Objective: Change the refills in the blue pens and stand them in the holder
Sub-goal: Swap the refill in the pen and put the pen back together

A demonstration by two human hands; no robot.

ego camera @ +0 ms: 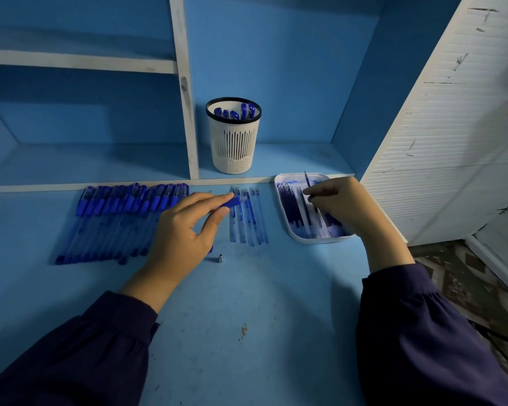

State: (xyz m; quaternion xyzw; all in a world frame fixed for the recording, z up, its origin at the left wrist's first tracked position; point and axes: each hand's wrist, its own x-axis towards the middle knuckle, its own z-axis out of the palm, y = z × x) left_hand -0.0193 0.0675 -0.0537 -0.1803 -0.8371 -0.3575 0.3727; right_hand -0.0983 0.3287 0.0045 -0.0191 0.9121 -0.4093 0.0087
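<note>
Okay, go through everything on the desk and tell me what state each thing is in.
Left hand: grips a blue pen.
Right hand: pinches a refill over the tray.
Holder: upright, pens inside.
Pen row: lying flat, capped.
Loose refills: lying flat on the desk.
Metal tip: lying loose on the desk.

A home study nook: blue desk [247, 288] with shelves [79, 61]; patterned carpet [467, 276] beside it.

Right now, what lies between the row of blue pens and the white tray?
In the head view, loose refills lie side by side there; the left hand holds a pen beside them.
</note>
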